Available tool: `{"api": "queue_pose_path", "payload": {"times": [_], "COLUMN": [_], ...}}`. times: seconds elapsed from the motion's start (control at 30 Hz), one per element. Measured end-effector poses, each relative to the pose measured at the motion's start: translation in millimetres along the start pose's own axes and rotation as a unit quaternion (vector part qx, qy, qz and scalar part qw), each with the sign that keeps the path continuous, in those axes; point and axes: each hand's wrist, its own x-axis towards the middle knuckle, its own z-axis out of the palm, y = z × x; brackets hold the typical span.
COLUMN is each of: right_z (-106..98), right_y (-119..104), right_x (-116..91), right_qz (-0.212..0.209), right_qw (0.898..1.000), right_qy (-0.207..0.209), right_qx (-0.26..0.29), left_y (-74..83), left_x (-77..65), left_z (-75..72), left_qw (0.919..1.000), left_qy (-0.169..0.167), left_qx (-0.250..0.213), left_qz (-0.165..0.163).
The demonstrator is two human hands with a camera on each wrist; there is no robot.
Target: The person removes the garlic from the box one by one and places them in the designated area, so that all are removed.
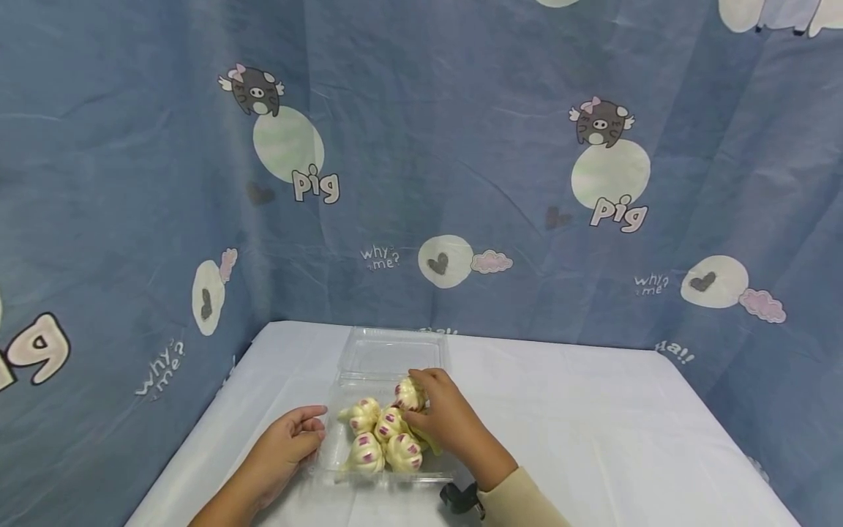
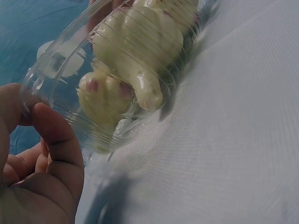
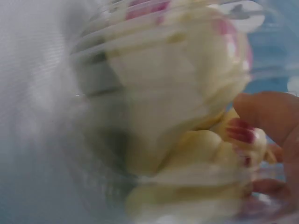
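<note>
A clear plastic clamshell box (image 1: 334, 438) lies on the table with its lid (image 1: 394, 353) folded back. Several model garlic bulbs (image 1: 366, 454), cream with purple patches, sit inside it. At the box's left side, my left hand (image 1: 283, 448) pinches the rim between thumb and finger, as the left wrist view shows. My right hand (image 1: 456, 421) reaches over the box's right side and grips a garlic bulb (image 1: 408, 394) at the back, thumb on the near side and fingers behind. Close bulbs seen through the plastic wall (image 3: 154, 93) are blurred in the right wrist view.
A white cloth covers the table (image 1: 593, 432). Blue printed curtain (image 1: 500, 183) hangs behind it and along the left side. A small black device (image 1: 459, 499) sits at the right wrist, near the box's front right corner.
</note>
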Motion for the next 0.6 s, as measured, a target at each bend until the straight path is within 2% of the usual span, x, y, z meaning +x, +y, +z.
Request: {"api": "queue_pose_path", "payload": {"times": [0.17, 0.6], "right_z": [5.4, 5.5], "right_y": [1.9, -1.6], "right_x": [3.0, -1.0], "right_qz": [-0.018, -0.011], "right_qw": [1.0, 0.999], "right_qy": [0.011, 0.035], "right_qx": [-0.02, -0.03], "left_y": [1.7, 3.5], "left_x": [-0.8, -2.5], "left_z": [-1.9, -0.3], "left_qw": [1.0, 1.0], "left_qy": [-0.001, 0.0], "left_qx": [-0.001, -0.003], "left_qz": [0.004, 0.008]}}
